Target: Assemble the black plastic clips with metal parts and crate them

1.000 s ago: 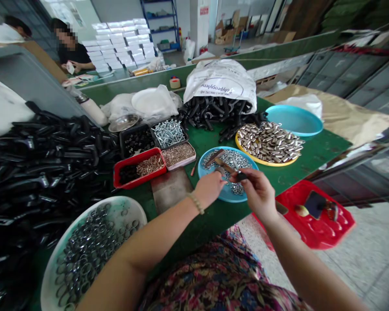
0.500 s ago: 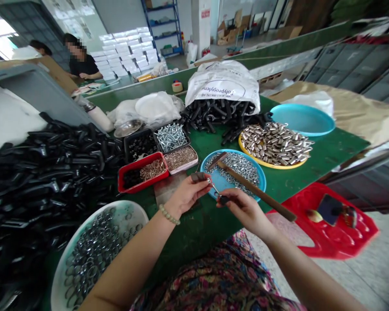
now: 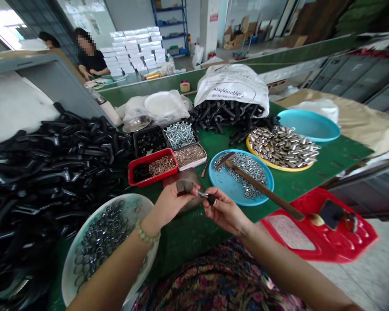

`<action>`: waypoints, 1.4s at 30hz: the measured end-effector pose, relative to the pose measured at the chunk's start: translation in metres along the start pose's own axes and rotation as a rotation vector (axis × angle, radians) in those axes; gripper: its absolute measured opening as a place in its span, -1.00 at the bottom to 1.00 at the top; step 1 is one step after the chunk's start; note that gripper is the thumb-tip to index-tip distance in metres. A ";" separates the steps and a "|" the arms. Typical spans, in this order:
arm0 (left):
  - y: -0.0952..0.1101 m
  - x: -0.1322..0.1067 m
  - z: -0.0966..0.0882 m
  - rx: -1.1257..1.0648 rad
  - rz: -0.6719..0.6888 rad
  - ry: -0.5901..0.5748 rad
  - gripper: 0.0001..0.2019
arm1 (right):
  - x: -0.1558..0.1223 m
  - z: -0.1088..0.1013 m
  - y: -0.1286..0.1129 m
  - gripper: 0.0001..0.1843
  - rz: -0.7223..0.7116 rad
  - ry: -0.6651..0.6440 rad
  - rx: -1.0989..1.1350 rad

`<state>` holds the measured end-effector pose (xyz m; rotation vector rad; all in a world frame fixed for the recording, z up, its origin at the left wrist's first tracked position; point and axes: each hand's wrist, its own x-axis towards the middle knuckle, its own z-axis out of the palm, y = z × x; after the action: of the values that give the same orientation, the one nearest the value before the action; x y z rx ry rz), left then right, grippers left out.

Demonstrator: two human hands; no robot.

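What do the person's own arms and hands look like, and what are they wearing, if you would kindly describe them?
Both arms are bare, and neither the left hand nor the right hand wears a glove. A bracelet of round pale beads circles the left wrist. Below the arms shows a dark garment with a multicoloured floral print.

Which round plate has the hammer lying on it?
The blue plate, heaped with small steel nuts, not the yellow plate of metal sleeves.
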<state>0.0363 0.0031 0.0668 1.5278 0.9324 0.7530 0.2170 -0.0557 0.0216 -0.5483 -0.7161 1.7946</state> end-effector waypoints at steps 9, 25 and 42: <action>0.004 -0.014 -0.007 0.220 0.208 0.051 -0.73 | 0.004 -0.010 0.003 -0.78 0.045 -0.017 -0.246; -0.031 -0.001 -0.198 0.863 -0.274 0.768 -0.72 | 0.015 -0.027 0.005 -0.70 -0.003 0.138 -0.571; -0.027 -0.005 -0.211 -0.178 0.150 0.873 -0.76 | 0.024 0.007 -0.010 -0.72 -0.166 -0.171 -1.176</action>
<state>-0.1524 0.1009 0.0734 1.1001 1.3327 1.6310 0.2110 -0.0316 0.0334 -1.0430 -1.8820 1.1200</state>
